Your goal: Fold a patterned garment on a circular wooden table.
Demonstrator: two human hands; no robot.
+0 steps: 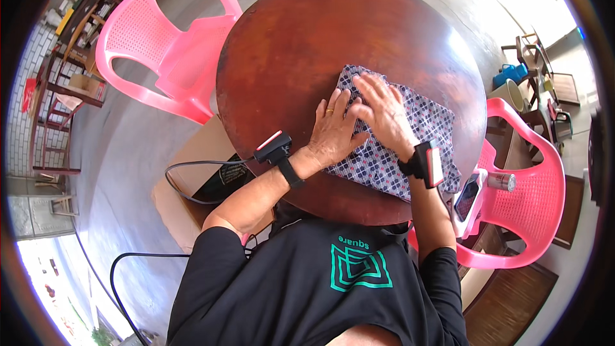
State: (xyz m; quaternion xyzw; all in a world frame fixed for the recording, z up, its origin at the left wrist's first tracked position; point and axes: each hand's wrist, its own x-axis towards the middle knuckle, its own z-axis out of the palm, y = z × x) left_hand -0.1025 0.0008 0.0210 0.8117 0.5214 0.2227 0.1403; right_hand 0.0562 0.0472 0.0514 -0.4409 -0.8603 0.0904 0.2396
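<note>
A folded patterned cloth point(427, 127), white and dark blue with small red marks, lies flat near the front right part of a round reddish-brown wooden table point(298, 43). My left hand point(336, 127), with a ring on one finger, rests palm down over the cloth's left edge. Beside it, my right hand point(384, 113) lies over the upper left part of the cloth, its fingers pointing up and left. The two hands meet or overlap at the fingers. Neither grasps anything that I can see. Both wrists carry strapped black devices.
Pink plastic chairs stand left point(139, 33) and right point(538, 187) of the table. The right one holds a phone point(467, 199) and a metal can point(502, 181). An open cardboard box point(192, 149) sits below left; a black cable point(168, 178) runs from my left wrist device.
</note>
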